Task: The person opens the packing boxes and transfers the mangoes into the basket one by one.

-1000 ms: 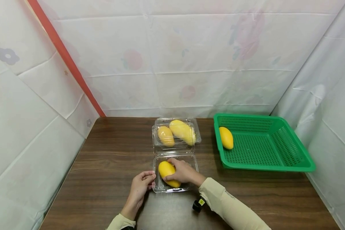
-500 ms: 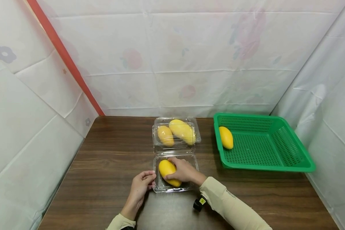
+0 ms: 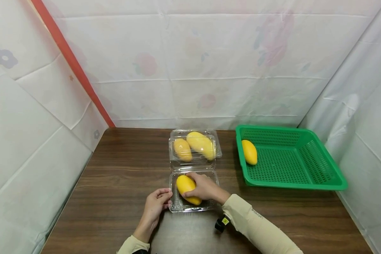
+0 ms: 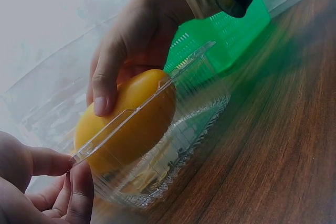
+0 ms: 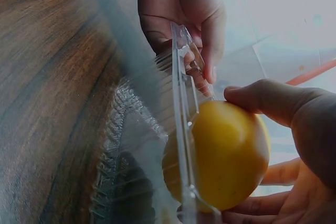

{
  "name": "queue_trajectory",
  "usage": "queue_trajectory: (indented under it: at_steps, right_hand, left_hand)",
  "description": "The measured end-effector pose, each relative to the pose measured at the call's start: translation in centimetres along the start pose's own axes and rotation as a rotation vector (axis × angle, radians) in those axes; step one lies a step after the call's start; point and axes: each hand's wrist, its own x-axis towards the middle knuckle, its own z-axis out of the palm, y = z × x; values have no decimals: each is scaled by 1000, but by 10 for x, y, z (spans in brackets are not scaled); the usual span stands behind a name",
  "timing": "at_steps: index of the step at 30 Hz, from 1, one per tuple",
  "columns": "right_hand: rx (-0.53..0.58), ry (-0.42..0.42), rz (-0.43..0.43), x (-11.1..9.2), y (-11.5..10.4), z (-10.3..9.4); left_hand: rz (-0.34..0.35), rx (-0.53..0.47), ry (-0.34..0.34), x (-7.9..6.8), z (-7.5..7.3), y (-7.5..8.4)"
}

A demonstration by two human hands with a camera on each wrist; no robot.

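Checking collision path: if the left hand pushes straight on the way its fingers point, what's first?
The left hand already pinches the near-left rim of the clear tray; straight on, it would likely meet the mango inside, though depth is unclear.

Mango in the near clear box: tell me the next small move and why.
Probably let the right hand release the mango: it already lies inside the clear box, to its left, while the left hand pinches the box's rim, steadying it.

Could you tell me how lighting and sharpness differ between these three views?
Head view: evenly lit, sharp, wide-angle bending at the edges. Left wrist view: dim, the green plastic basket blurred behind the right hand. Right wrist view: dark, the yellow mango soft, bright background washed out.
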Motion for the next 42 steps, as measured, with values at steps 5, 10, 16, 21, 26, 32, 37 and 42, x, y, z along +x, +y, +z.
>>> queue_trajectory:
  at_steps: [5,10,16,21,26,32,37,42]
  right_hand:
    - [-7,2,-2,-1,0,-3]
    - [3,-1,-5,-2,-1,-7]
    - [12,-2,-8,-4,-2,-11]
    - [18,-4,-9,-5,-1,-13]
    - [13,4,-24,-7,-1,-18]
    - [41,0,-22,-7,-1,-26]
    - [41,2,-5,-8,-2,-30]
    - [42,15,-16,-9,-4,-34]
  left_hand:
    - [5,-5,1,0,1,0]
    - [9,-10,0,0,1,0]
    - [9,-12,-2,-1,0,1]
    - [8,-19,2,-1,0,1]
    - [11,-21,2,-1,1,1]
    - [10,-18,4,-1,0,1]
    - [11,-18,2,-1,0,0]
    - [9,-13,2,-1,0,-1]
